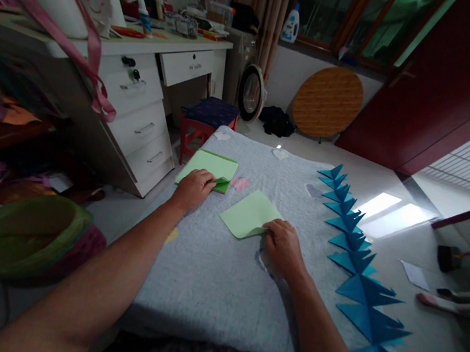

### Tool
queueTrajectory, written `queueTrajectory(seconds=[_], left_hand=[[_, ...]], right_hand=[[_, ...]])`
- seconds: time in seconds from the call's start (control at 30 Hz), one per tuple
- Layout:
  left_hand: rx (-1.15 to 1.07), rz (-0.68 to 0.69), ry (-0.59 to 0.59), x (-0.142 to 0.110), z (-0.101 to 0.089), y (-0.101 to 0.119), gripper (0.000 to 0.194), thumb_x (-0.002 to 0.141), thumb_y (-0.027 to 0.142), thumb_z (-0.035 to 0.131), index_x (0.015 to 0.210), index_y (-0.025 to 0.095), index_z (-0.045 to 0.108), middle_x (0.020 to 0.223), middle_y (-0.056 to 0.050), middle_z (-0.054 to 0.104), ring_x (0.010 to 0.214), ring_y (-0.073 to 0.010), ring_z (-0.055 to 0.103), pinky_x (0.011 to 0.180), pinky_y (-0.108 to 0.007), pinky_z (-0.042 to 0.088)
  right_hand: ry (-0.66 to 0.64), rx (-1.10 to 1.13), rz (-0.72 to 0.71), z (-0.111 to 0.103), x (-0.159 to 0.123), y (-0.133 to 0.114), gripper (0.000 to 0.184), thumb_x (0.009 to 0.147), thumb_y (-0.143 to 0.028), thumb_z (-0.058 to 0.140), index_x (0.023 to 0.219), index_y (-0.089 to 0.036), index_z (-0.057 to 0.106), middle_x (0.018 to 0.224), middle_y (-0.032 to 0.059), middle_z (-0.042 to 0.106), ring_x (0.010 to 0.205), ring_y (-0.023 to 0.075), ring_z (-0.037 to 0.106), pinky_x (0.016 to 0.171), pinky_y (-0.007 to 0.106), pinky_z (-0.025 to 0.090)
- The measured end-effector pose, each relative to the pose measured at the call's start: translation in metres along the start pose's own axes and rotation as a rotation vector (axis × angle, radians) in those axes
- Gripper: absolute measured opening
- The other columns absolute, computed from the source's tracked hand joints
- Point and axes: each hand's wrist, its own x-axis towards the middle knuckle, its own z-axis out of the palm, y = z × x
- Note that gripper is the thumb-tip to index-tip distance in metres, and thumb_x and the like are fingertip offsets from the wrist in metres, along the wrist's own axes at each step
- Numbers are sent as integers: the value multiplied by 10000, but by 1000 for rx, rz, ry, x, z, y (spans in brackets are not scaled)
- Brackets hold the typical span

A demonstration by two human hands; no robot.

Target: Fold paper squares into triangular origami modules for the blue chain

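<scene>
A stack of green square paper (209,166) lies at the far left of the cloth-covered table. My left hand (193,190) is closed on the near corner of this stack, where a sheet is lifted and shows a darker green underside. In front of me, a single light green sheet of paper (249,214) lies turned like a diamond. My right hand (284,241) pinches its right edge, which curls up slightly. Along the table's right side runs a row of several folded blue paper cranes (360,287).
The table wears a grey patterned cloth (215,293). A red stool (209,114) with a dark cushion stands beyond its far left corner. On the left are a white desk (132,87) and a lined bin (22,236). A round wooden tabletop (328,101) leans on the back wall.
</scene>
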Motion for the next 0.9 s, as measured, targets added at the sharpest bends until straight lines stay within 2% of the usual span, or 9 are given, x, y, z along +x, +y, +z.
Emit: queueTrajectory(seconds=[0.07,0.17,0.4,0.53,0.6,0.67,0.8,0.87,0.9], left_hand=[[-3,26,-35,-1,2,-1,103,814,178,571,839,197,669,915,-77,681,933,-257,592,897,-388,472],[-3,40,-56,0,3,-3,175,745,107,564,843,205,670,919,-71,675,945,-258,590,914,-405,472],[11,38,-62,1,4,-9,272,718,73,527,897,207,681,981,-80,667,1009,-270,581,963,-434,461],[34,11,-47,1,4,-4,350,655,51,548,936,203,691,1042,-99,656,1057,-300,566,989,-465,441],[30,7,-28,-1,0,6,404,628,57,576,981,217,690,1118,-97,647,1110,-319,545,1024,-489,412],[-67,75,-50,-6,-7,21,445,632,66,577,1037,221,676,1177,-81,639,1166,-307,533,1077,-487,379],[-405,191,-266,-21,-16,58,363,806,276,628,1167,245,630,1260,-71,628,1223,-273,535,1083,-437,403],[-439,265,-376,-28,-15,74,442,759,374,745,1169,255,629,1251,-74,643,1213,-285,545,1077,-432,407],[-419,295,-387,-31,-13,79,455,741,390,775,1151,251,636,1227,-75,658,1194,-288,553,1065,-430,412]], right_hand=[[7,2,0,0,0,0,269,792,-59,496,889,-172,720,871,77,703,852,221,613,841,324,431],[7,1,-2,0,0,0,273,803,-64,493,901,-173,723,881,80,707,859,222,616,846,327,434],[-4,-1,-1,1,1,1,273,798,-59,493,891,-171,724,859,78,699,844,220,611,842,325,432],[8,14,-5,0,0,0,268,800,-66,497,901,-169,723,872,82,706,851,225,613,844,335,428],[28,26,-13,0,-1,-1,254,816,-82,500,901,-177,720,887,83,710,862,225,614,853,339,427],[62,48,-27,-1,-1,-2,245,829,-93,497,900,-180,715,892,83,711,867,225,615,858,344,427],[133,102,-52,-1,-1,-4,241,842,-103,483,898,-182,703,877,79,703,858,222,615,843,344,434],[153,120,-55,-1,-1,-5,239,850,-112,480,903,-187,700,870,75,700,853,221,614,831,341,436],[158,128,-55,-1,-1,-5,239,853,-114,478,905,-190,699,870,73,699,852,219,615,826,340,437]])
